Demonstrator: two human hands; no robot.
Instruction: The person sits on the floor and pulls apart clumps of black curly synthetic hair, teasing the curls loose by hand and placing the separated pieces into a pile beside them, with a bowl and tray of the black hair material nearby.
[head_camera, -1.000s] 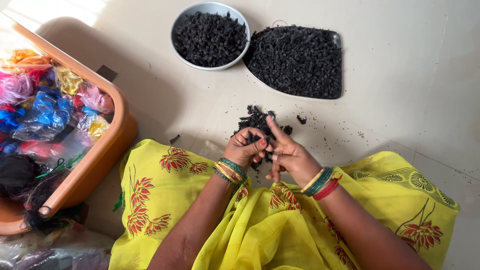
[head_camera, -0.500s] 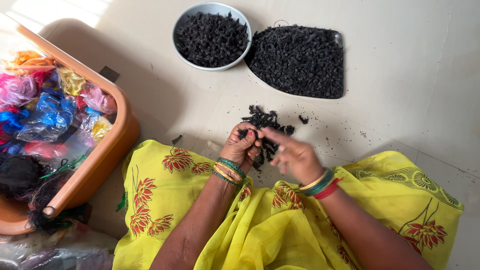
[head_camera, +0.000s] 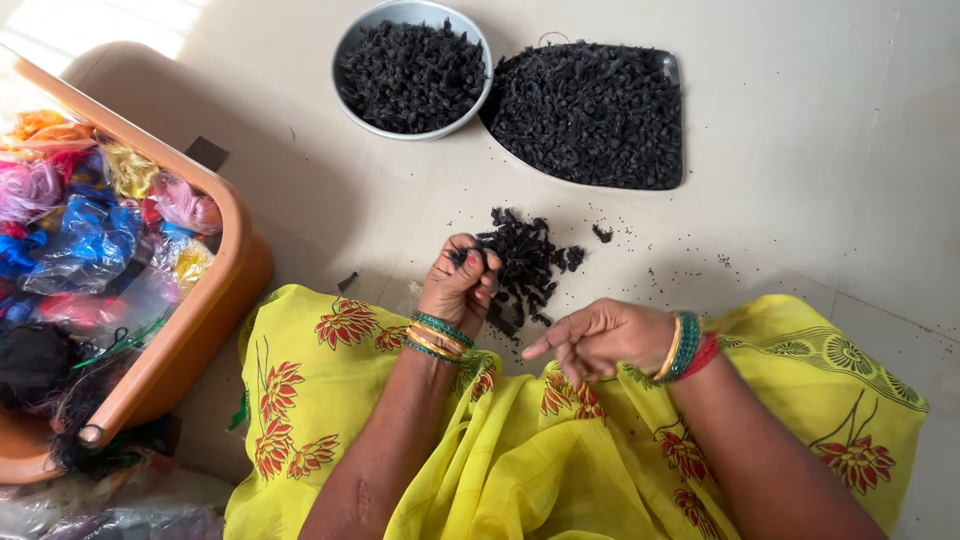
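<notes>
My left hand (head_camera: 460, 285) is closed around a small black clump (head_camera: 470, 258) of dark fibre, held just above the floor at the edge of a little heap of black bits (head_camera: 528, 264). Below and to the right of that heap, my right hand (head_camera: 600, 338) hovers over my yellow flowered cloth (head_camera: 520, 440); its fingers are spread and point left, and it holds nothing. Both wrists wear green, gold and red bangles.
A grey bowl (head_camera: 412, 68) full of black bits stands at the far side, beside a dark tray (head_camera: 592, 112) heaped with the same. An orange tub (head_camera: 205, 310) with coloured plastic bags and black hair sits at the left. The floor is pale tile.
My right hand has drawn away from my left hand, moving right and toward my lap with its fingers opening. My left hand stays closed on the black clump.
</notes>
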